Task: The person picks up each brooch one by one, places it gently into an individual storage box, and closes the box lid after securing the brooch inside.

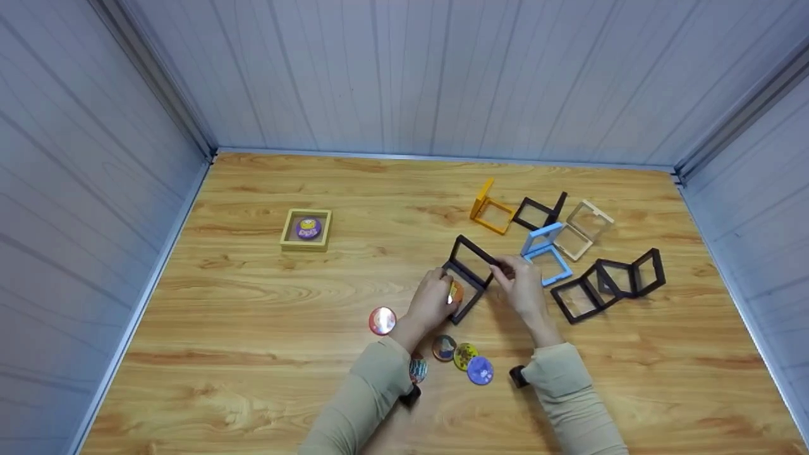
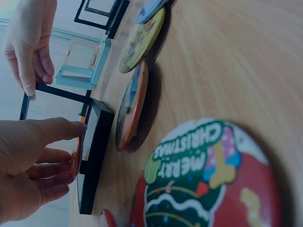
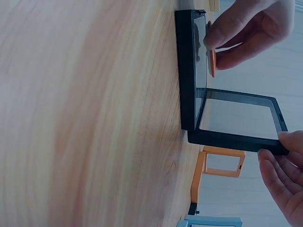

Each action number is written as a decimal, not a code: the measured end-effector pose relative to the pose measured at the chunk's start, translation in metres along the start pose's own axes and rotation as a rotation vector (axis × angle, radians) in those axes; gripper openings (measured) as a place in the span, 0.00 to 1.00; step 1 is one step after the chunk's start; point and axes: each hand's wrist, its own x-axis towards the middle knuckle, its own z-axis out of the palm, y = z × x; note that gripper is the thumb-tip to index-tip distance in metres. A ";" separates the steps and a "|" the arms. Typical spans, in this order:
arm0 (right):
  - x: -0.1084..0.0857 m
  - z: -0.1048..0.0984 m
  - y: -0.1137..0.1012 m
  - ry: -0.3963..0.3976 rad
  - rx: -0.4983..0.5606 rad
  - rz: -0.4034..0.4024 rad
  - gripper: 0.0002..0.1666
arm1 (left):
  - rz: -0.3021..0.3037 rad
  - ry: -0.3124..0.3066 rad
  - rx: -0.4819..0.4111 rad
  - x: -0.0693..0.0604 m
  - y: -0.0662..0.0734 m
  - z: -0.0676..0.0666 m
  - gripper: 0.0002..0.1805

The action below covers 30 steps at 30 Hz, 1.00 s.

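My left hand (image 1: 433, 298) pinches a round orange badge (image 1: 456, 292) just above the lower half of an open black display frame (image 3: 186, 71). With thumb and fingers, my right hand (image 1: 523, 282) grips the free edge of that frame's raised lid (image 3: 236, 138). Clear film spans both halves of the frame. Close to my left wrist lie a red badge (image 1: 382, 321) and a Merry Christmas badge (image 2: 189, 175), the latter partly hidden by the sleeve in the head view. Nearer the front are a dark badge (image 1: 444, 347), a yellow badge (image 1: 466, 357) and a purple badge (image 1: 480, 370).
Several opened frames lie to the right: an orange frame (image 1: 474, 206), a light blue frame (image 1: 562, 276), a cream frame (image 1: 608, 218) and black ones (image 1: 559, 304). At left sits a pale yellow frame (image 1: 304, 248) with a purple badge (image 1: 308, 229). Panel walls enclose the table.
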 end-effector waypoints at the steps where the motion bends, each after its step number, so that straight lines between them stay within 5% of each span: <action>1: 0.000 0.000 0.000 0.002 -0.001 -0.004 0.07 | 0.000 -0.002 0.009 0.001 0.000 0.001 0.21; 24: -0.001 0.000 -0.001 0.010 0.000 -0.008 0.07 | 0.031 0.024 0.103 0.009 -0.003 0.010 0.22; 30: -0.001 0.000 0.000 0.007 -0.010 -0.006 0.07 | 0.011 0.029 0.048 0.003 -0.006 0.005 0.28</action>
